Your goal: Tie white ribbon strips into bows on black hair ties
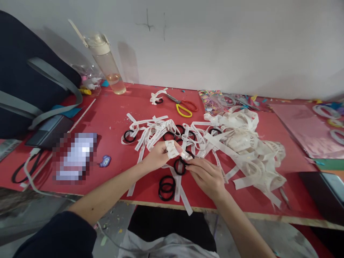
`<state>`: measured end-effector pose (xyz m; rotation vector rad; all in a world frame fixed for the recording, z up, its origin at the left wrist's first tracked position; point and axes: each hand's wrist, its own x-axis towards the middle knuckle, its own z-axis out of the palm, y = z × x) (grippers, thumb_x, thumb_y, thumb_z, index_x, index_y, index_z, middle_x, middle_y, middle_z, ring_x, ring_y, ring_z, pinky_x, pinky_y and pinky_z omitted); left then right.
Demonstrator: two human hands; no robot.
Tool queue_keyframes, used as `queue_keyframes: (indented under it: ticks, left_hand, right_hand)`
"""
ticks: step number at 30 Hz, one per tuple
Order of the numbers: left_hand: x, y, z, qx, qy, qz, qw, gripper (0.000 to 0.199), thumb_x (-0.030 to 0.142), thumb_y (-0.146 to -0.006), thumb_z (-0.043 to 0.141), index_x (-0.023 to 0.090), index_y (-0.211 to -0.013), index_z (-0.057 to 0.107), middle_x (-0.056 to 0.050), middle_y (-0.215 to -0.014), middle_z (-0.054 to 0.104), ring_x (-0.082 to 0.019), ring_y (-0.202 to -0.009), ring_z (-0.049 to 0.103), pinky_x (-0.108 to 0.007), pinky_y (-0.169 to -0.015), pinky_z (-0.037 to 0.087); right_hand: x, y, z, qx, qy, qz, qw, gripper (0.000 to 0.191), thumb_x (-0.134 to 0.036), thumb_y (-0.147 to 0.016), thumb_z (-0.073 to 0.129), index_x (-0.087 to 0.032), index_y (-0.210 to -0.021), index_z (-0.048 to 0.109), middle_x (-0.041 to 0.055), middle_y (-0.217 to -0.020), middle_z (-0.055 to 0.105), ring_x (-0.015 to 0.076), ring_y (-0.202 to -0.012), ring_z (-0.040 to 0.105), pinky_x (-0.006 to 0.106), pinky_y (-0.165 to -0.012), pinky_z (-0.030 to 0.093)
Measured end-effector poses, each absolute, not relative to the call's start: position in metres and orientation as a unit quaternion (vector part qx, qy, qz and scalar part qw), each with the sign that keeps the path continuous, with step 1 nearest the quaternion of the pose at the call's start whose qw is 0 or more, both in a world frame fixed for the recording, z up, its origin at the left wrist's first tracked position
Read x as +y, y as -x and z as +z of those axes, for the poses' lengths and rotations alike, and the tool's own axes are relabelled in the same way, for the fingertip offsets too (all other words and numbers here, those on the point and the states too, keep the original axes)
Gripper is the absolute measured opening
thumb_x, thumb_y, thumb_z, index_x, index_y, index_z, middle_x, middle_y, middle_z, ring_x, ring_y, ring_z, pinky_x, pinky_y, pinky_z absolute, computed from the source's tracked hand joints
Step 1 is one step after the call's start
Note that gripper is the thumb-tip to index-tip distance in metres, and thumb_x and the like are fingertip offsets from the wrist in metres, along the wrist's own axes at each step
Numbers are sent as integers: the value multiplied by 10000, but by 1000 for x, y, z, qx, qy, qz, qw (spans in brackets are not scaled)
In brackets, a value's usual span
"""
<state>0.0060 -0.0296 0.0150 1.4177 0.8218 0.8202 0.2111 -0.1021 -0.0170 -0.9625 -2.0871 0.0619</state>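
My left hand [157, 157] is closed in a pinch on a white printed ribbon [172, 149], which loops over its fingertips. Close beside it, the fingers of my right hand [206, 173] are closed on a black hair tie [179, 167] where the ribbon meets it. Ribbon tails hang down past the table edge. Below my hands lie more black hair ties [167, 187], overlapping each other. Behind them spreads a pile of ribbon strips with black ties [158, 130]. A large heap of loose white ribbon [249, 143] sits to the right.
Scissors [184, 107] with red and yellow handles lie behind the pile, by a ribbon bow on a tie [156, 98]. A bottle [109, 68], a phone [76, 156], a purple charm [105, 161] and a dark bag [32, 75] are left. A dark box [322, 193] is right.
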Motion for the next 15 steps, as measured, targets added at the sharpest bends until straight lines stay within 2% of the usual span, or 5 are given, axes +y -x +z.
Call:
queue_keyframes:
  ticks: [5,9,12,15]
  left_hand:
    - [-34,-8,7,317,-681,312,582,203,336,-853,636,142,-830,693,-43,-818,699,-146,-760,631,-230,-710,455]
    - [-37,-8,10,309,-712,289,560,204,331,-879,609,152,-850,703,-37,-825,701,-152,-769,634,-230,-716,442]
    - [-37,-8,10,312,-714,281,560,267,360,-910,559,155,-772,660,-6,-712,626,-124,-656,557,-221,-627,383]
    - [-36,-8,8,322,-693,303,569,364,412,-886,589,157,-632,531,30,-604,472,-93,-567,406,-221,-557,296]
  right_hand:
    - [-108,-206,-14,-829,373,24,416,239,25,-830,620,-188,-922,677,61,-937,732,165,-835,695,291,-730,591]
    - [-104,-199,1,-815,395,13,423,218,-5,-845,617,-209,-893,677,38,-897,714,140,-778,687,251,-656,554]
    - [-94,-191,14,-774,435,41,458,186,-44,-855,623,-223,-849,671,32,-866,687,145,-774,674,260,-653,545]
    - [-82,-183,23,-724,480,76,489,166,-90,-875,608,-234,-817,664,41,-898,652,169,-825,655,308,-722,554]
